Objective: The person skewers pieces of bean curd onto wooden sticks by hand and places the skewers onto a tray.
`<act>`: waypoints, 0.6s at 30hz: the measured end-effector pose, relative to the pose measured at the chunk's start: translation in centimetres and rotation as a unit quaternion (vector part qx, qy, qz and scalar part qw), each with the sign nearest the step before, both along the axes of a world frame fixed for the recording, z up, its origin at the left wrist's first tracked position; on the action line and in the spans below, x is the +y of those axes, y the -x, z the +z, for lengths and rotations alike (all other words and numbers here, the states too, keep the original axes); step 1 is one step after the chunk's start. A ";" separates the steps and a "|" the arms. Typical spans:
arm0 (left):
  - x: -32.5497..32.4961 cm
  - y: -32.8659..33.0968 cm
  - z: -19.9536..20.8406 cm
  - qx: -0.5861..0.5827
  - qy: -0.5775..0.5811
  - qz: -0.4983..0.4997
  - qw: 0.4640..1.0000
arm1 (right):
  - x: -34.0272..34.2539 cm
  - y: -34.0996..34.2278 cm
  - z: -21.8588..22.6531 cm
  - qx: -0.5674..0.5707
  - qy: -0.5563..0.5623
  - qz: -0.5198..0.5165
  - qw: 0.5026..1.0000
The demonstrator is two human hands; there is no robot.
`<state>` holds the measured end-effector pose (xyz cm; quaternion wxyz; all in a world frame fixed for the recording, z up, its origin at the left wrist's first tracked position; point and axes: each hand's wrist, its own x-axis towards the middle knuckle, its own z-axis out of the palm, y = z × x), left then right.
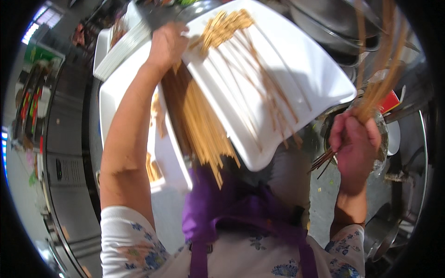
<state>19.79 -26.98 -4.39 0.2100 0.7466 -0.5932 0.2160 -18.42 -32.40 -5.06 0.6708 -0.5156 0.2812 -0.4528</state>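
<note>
My right hand (pixel 354 143) is closed around a bunch of thin bamboo skewers (pixel 382 81). Their long ends reach up to the right, blurred, and darker ends poke out below the fist. My left hand (pixel 168 45) is curled at the far end of a thick bundle of bare skewers (pixel 199 116); its fingertips are hidden and what they grip cannot be seen. This bundle lies between two white trays. On the right-hand white tray (pixel 320 78), skewers threaded with folded yellow-brown food pieces (pixel 227 27) lie beside loose thin sticks.
The left-hand white tray (pixel 109 111) holds more tan pieces (pixel 152 167) under my left forearm. A stack of white containers (pixel 125 51) stands beyond it. Metal basins (pixel 329 28) are at the far right. A plastic-lined container (pixel 381 148) sits behind my right hand.
</note>
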 end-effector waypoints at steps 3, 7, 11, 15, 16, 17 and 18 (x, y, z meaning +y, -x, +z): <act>2.9 3.3 2.6 0.086 -0.068 0.030 0.993 | 1.5 1.9 0.1 -0.063 -0.028 -0.005 0.998; 10.7 5.7 3.6 0.080 -0.035 0.046 0.995 | 4.7 3.9 -0.2 -0.098 -0.067 0.040 0.992; 18.8 7.4 4.0 0.137 -0.025 0.129 0.982 | 8.3 4.7 -1.6 -0.134 -0.118 0.144 0.973; 24.7 8.1 2.6 0.190 -0.010 0.152 0.970 | 12.6 4.3 -3.4 -0.079 -0.196 0.188 0.959; 25.8 8.7 2.3 0.218 -0.008 0.169 0.961 | 13.7 4.3 -3.7 -0.047 -0.207 0.202 0.956; 26.7 9.5 1.8 0.254 -0.001 0.175 0.951 | 14.7 4.2 -4.2 -0.012 -0.217 0.214 0.952; 27.2 10.4 1.4 0.289 0.005 0.178 0.941 | 15.5 4.1 -4.7 0.017 -0.209 0.249 0.946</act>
